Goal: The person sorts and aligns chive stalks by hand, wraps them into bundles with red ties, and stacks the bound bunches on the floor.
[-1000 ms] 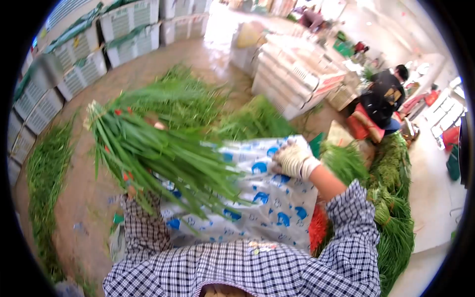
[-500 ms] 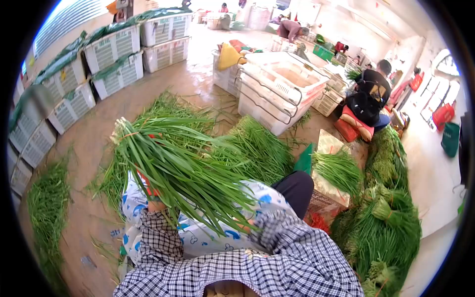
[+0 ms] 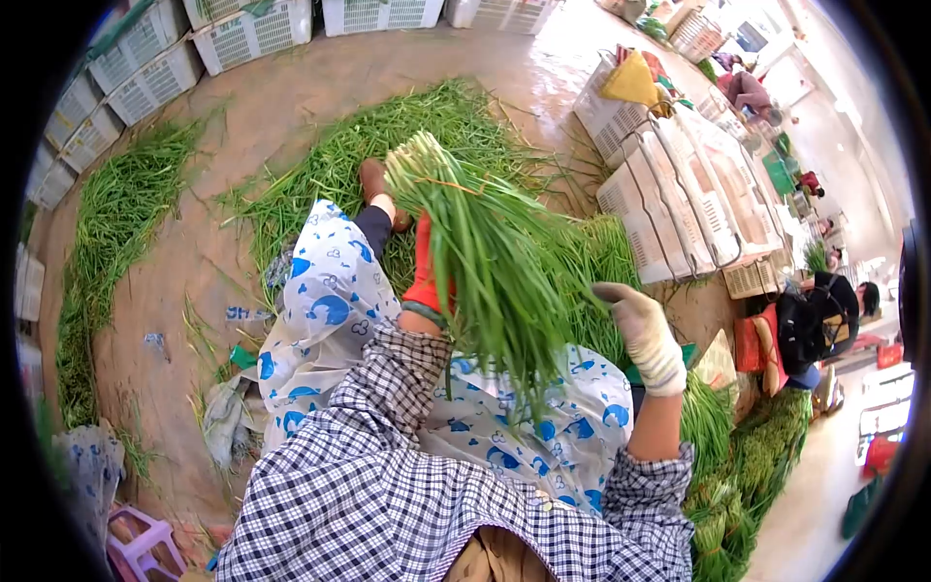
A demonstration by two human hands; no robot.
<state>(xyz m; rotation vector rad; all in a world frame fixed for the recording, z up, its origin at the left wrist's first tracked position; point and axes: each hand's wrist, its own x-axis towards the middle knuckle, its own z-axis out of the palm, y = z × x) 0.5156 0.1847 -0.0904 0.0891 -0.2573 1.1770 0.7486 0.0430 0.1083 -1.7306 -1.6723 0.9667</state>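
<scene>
My left hand (image 3: 427, 281), in a red glove, is closed around a bunch of garlic chives (image 3: 495, 262) held up over my lap. An orange band circles the bunch below its pale stem ends, and the long leaves hang down to the right. Most of my left fingers are hidden behind the leaves. My right hand (image 3: 645, 335) wears a white glove with grey fingertips. It is held apart, just right of the leaves, fingers stretched out and nothing in it. A white apron (image 3: 553, 441) with blue prints covers my knees.
Loose greens (image 3: 398, 126) lie on the floor ahead, with another strip (image 3: 121, 233) at left. Stacked white crates (image 3: 679, 184) stand front right. Banded bunches (image 3: 756, 475) are piled at my right. A purple stool (image 3: 145, 543) is lower left. A person (image 3: 824, 301) sits at far right.
My right hand has come out from beneath the leaves and moved right, into plain sight. The bunch now hangs more steeply from my left hand. The view has turned down and leftward.
</scene>
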